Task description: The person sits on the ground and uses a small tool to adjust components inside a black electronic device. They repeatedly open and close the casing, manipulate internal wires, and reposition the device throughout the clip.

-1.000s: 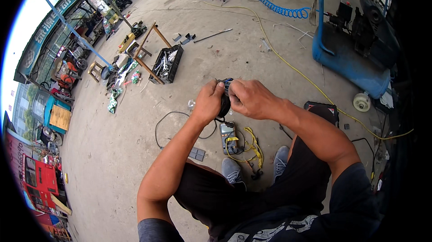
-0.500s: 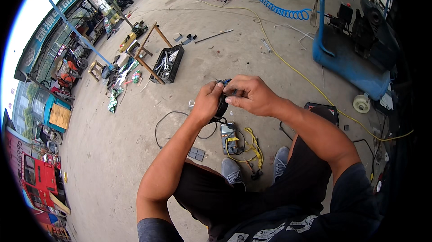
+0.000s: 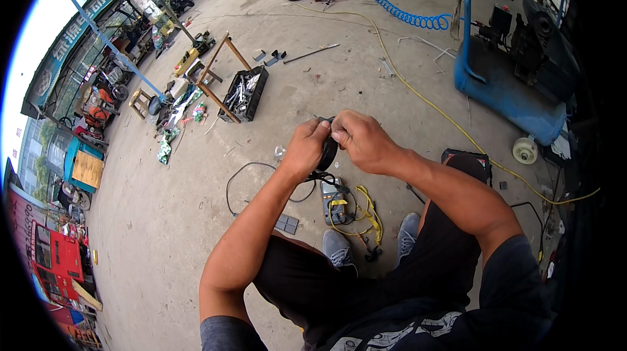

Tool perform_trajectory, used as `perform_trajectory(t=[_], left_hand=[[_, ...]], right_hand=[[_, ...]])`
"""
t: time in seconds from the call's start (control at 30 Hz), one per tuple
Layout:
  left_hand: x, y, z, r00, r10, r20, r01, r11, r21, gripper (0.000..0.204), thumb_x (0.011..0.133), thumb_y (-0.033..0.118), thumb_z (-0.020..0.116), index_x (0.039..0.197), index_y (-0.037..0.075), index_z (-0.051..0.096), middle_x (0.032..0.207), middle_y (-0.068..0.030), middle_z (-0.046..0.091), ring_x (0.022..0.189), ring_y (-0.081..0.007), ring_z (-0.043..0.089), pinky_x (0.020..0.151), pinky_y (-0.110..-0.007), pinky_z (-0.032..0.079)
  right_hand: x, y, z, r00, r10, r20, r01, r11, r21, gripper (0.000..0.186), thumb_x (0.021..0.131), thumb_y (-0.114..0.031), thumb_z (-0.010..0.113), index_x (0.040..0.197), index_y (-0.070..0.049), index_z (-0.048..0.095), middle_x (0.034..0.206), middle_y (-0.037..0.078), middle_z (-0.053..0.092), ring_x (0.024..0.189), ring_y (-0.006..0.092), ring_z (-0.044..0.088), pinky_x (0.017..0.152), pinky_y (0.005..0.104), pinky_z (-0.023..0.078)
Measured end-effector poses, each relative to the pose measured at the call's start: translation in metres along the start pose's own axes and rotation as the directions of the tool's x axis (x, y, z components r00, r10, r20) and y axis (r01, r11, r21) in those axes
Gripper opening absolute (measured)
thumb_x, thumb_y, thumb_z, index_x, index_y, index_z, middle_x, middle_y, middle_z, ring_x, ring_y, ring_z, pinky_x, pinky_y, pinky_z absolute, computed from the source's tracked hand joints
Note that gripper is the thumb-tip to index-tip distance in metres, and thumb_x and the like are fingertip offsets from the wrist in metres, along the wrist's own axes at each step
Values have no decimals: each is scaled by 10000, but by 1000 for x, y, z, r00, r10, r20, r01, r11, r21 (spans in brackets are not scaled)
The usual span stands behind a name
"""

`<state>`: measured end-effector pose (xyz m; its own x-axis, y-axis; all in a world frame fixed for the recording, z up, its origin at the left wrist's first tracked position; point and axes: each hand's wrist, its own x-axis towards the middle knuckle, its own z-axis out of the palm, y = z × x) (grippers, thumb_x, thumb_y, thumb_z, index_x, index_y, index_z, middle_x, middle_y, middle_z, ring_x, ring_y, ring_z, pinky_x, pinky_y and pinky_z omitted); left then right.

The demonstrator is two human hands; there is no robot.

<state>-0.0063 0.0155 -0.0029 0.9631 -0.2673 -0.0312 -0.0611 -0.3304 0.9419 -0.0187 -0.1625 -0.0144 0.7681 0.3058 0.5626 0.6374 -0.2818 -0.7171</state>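
My left hand [image 3: 304, 150] is closed around a dark, rounded part [image 3: 330, 153], holding it up above the floor in front of my knees. Black cable [image 3: 318, 175] hangs from its underside. At its top edge, my right hand [image 3: 366, 143] is closed in a pinch, fingertips against my left thumb. Whatever sits between those fingertips is too small and covered to make out. Below the hands, a grey-and-orange meter [image 3: 332, 202] lies on the ground, with yellow leads [image 3: 373, 212] beside it near my shoes.
A black crate of tools [image 3: 245, 94] stands ahead on the left, beside a wooden frame [image 3: 217, 67]. To the right are a blue air compressor tank [image 3: 508, 93] and a coiled blue hose [image 3: 398, 13]. A yellow hose [image 3: 418, 81] crosses the concrete. A grey segmented block [image 3: 286, 223] lies by my left knee.
My right hand has shifted slightly left, and its fingers have curled in tighter. Blue strands that showed above the part are now mostly covered.
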Motion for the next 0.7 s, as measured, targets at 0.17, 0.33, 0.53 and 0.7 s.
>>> perform_trajectory(t=[0.17,0.33,0.53,0.7], left_hand=[[1,1,0,999,-40,22,41,996,-75,286,1017,249,479,920,10,602,755,1,572,653,-65,493,580,-242,406],[-2,4,3,999,-50,19,52,987,-153,292,1022,250,467,935,8,603,762,1,582,640,-63,501,568,-236,407],[-4,9,5,998,-57,4,57,982,-179,313,1029,263,444,955,3,601,762,-14,598,628,-66,510,557,-235,410],[-5,9,4,996,-84,-13,79,973,-218,320,1026,270,439,943,-3,583,742,-50,592,585,-108,525,521,-261,428]], right_hand=[[4,4,0,984,180,8,-180,978,102,203,929,-144,577,848,37,535,757,218,592,683,377,595,617,454,456],[6,-2,-5,916,385,115,-401,869,289,224,943,-175,582,880,40,588,675,114,602,571,171,580,516,338,469],[3,3,-4,894,400,202,-446,750,488,263,975,-228,554,915,18,622,712,44,600,576,85,542,483,239,465],[1,-2,-5,879,406,249,-473,681,560,324,988,-291,544,905,8,635,734,47,606,609,84,545,492,234,471]])
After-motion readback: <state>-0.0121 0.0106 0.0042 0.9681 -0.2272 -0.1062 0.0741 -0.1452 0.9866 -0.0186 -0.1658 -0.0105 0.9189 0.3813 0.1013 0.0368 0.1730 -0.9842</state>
